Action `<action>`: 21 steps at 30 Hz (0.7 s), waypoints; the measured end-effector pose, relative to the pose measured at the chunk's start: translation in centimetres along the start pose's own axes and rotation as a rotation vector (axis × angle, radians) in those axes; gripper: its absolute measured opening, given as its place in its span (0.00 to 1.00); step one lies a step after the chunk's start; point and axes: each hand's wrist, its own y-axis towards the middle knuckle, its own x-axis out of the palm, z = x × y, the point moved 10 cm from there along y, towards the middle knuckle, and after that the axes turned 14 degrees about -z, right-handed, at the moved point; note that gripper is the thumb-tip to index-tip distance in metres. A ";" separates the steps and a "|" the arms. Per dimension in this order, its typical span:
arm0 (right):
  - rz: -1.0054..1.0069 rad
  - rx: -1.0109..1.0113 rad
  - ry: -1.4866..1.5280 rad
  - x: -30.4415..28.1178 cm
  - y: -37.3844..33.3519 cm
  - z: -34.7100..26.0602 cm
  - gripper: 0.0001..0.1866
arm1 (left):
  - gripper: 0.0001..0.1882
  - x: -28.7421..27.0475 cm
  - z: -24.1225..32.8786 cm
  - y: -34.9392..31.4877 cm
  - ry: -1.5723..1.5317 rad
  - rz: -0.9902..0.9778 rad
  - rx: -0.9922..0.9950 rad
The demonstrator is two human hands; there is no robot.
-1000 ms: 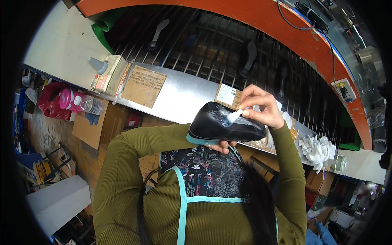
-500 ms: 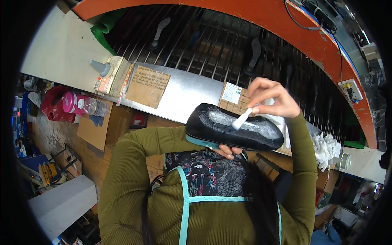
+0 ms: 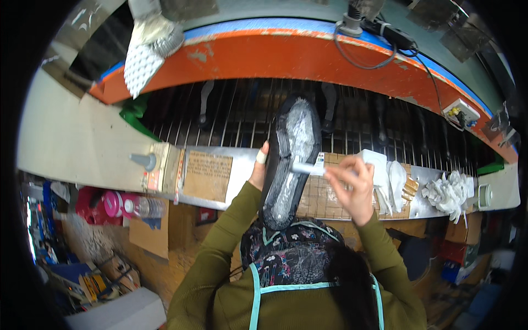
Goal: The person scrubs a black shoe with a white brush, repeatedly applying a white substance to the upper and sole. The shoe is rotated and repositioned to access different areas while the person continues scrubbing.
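A black shoe upper (image 3: pixel 281 132) stands upright before me, its underside facing up and smeared with a whitish, glue-like coating. My left hand (image 3: pixel 259 169) grips it from the left side; most of the fingers are hidden behind it, and a pale wrap shows on one finger. Between thumb and fingertips, my right hand (image 3: pixel 353 186) pinches a slim white brush (image 3: pixel 309 168). The brush tip meets the coated underside near its middle, and its bristles are blurred.
Beyond the shoe, metal conveyor rollers (image 3: pixel 242 124) carry dark sole pieces (image 3: pixel 329 104) under an orange arch (image 3: pixel 264 58). White gloves (image 3: pixel 448 193) and white cloths (image 3: pixel 396 184) lie at the right of the ledge. A control box (image 3: pixel 163 166) and brown cardboard (image 3: pixel 208 176) sit left.
The shoe has turned from lying crosswise to pointing away from me. My left hand has come into view at its left side, and the brush now points left. The view has shifted too.
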 end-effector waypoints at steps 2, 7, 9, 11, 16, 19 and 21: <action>0.077 0.067 -0.036 -0.6 2.7 2.5 0.07 | 0.48 -0.3 0.1 -0.2 0.039 0.002 -0.020; 0.236 0.181 -0.171 0.6 6.0 6.9 0.07 | 0.44 -3.3 -2.3 0.2 -0.098 0.023 -0.058; 0.218 0.169 -0.247 3.2 4.9 5.9 0.07 | 0.41 -5.2 -3.3 0.6 -0.238 0.032 -0.046; 0.045 0.279 -0.039 6.9 3.0 7.3 0.06 | 0.37 -7.0 -4.8 1.4 -0.473 -0.001 -0.034; -0.028 0.610 0.849 14.9 -3.5 15.4 0.09 | 0.32 -9.5 -4.1 3.7 -1.092 -0.124 0.044; 0.002 0.777 0.823 15.9 -4.5 19.1 0.14 | 0.28 -12.2 -2.2 6.9 -1.481 0.080 0.159; 0.005 0.790 0.655 15.4 -3.4 20.4 0.20 | 0.28 -17.8 -0.5 9.5 -0.860 -0.146 0.208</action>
